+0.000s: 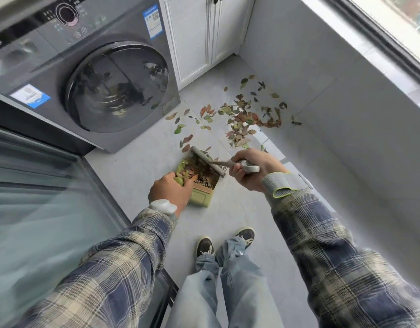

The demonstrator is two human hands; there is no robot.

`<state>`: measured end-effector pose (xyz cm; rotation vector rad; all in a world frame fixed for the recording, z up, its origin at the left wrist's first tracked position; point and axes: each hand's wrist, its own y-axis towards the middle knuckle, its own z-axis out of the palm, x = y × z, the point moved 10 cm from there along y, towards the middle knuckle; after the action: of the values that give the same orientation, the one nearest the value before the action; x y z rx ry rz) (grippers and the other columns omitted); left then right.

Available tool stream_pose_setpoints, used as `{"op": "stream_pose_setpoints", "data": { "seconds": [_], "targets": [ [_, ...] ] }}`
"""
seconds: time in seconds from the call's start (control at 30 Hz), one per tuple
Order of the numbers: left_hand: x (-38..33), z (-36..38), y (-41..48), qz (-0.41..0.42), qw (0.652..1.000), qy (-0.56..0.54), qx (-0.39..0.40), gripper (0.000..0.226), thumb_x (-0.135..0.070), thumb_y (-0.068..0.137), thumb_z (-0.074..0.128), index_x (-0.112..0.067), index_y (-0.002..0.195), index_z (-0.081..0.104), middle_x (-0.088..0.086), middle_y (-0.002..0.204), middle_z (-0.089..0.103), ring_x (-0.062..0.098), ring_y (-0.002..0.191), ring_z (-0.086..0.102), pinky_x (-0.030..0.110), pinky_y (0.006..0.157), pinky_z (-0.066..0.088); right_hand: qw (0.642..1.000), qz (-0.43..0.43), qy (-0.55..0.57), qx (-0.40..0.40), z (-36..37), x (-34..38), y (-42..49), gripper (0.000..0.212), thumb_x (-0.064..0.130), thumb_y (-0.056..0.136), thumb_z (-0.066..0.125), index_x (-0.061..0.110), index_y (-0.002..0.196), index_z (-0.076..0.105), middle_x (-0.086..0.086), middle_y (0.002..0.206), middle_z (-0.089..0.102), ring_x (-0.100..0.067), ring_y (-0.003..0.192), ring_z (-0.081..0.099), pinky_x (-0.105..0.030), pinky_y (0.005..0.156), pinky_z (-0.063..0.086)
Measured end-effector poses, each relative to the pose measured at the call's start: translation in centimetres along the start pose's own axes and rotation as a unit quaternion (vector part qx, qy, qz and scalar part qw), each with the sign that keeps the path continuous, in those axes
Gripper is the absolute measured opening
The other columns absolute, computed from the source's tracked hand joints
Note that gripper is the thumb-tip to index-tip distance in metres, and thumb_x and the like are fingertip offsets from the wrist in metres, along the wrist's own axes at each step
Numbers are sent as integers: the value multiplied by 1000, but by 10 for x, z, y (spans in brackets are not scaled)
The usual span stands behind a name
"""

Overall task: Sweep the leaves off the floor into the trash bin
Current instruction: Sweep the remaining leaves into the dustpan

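A light green dustpan sits on the pale floor, holding a heap of red, brown and green leaves. My left hand grips its left side by the handle. My right hand is closed on the grey handle of a small brush, whose head lies across the mouth of the pan on the leaves. Many more loose leaves lie scattered on the floor beyond the pan, toward the far right wall. No trash bin shows in the head view.
A dark grey washing machine stands at the left, white cabinet doors behind it. A glass panel runs along the near left. A grey wall under a window bounds the right. My shoes stand just behind the pan.
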<state>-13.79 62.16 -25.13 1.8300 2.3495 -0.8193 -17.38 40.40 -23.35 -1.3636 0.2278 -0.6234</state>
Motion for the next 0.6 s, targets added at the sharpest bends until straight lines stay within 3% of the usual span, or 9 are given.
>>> {"op": "stream_pose_setpoints", "data": {
  "seconds": [0.23, 0.4, 0.5, 0.6],
  "targets": [
    [3, 1, 2, -1, 1000, -1, 2, 36, -49, 84, 55, -17, 68, 54, 6, 66, 61, 32, 64, 56, 29, 56, 40, 998, -47, -28, 12, 21, 18, -16, 17, 2, 98, 41, 7, 115, 40, -8, 67, 45, -10, 30, 47, -14, 29, 34],
    [3, 0, 4, 1, 1000, 1, -2, 36, -48, 86, 54, -16, 69, 55, 7, 68, 63, 33, 66, 59, 31, 58, 47, 997, -75, -37, -5, 12, 26, 0, 11, 5, 98, 45, 11, 105, 39, -6, 71, 44, -10, 31, 46, -14, 31, 35],
    [1, -1, 4, 6, 1000, -1, -3, 38, -49, 88, 53, -16, 69, 55, 7, 67, 62, 32, 65, 57, 30, 57, 42, 996, -77, -34, -8, 7, 16, 17, 8, 7, 99, 45, 13, 94, 41, -6, 70, 43, -10, 30, 45, -13, 32, 34],
    [1, 0, 4, 2, 1000, -6, 0, 37, -48, 86, 54, -16, 66, 53, 4, 63, 59, 32, 63, 56, 29, 56, 42, 997, -58, -52, -3, 0, -9, 34, 18, 8, 100, 42, 13, 83, 41, -4, 57, 49, -8, 31, 44, -13, 33, 33]
  ]
}}
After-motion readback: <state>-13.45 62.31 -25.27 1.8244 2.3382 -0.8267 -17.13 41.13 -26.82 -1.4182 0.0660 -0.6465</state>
